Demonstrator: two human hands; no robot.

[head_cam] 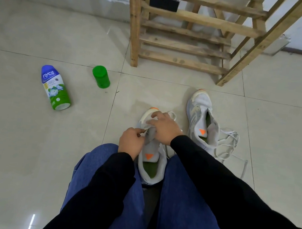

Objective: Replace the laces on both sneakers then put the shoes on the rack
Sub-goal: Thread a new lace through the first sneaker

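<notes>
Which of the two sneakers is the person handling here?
The sneaker between the knees: the left hand and right hand are both on its front part. The other sneaker stands untouched farther right, beside loose white laces.

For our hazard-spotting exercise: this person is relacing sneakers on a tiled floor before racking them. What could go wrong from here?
1. The loose laces sprawl beside the second sneaker; they could tangle or catch a foot on standing.
2. The bottle lies on its side on the floor; it could roll underfoot.
3. The left hand and right hand grip the near sneaker between the legs; a hard tug might jerk it loose.
</notes>
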